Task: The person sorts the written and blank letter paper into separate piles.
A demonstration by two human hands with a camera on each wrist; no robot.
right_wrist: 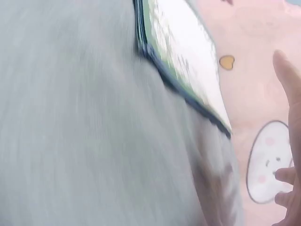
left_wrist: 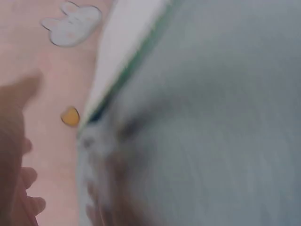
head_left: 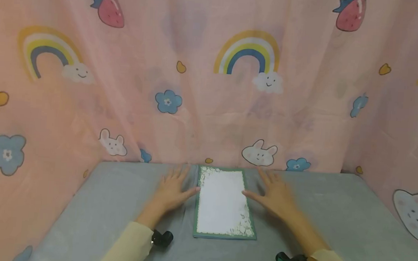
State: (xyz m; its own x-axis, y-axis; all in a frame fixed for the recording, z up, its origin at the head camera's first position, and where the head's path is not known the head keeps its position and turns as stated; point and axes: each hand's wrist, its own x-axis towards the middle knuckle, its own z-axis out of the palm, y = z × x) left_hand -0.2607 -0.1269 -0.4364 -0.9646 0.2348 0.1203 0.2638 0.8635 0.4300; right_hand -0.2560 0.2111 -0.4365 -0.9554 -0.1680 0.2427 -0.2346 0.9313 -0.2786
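Note:
A flat rectangular pad (head_left: 222,202) with a white face, a green border and pale flowers in two corners lies on the grey cloth. Its edge (right_wrist: 188,96) looks dark and layered in the right wrist view. On its left side is my left hand (head_left: 173,189), fingers spread and thumb tip right at the border. My right hand (head_left: 277,196) mirrors it on the other side, its thumb tip overlapping the right edge in the head view. Neither hand grips anything. In the left wrist view the pad's green border (left_wrist: 136,61) shows blurred, beyond the thumb and fingers.
Grey cloth (head_left: 334,212) covers the table all round the pad. Close behind the far table edge hangs a pink curtain (head_left: 194,133) printed with rainbows, rabbits and flowers, and it runs along both sides too. A small dark camera (head_left: 163,238) is strapped at my left wrist.

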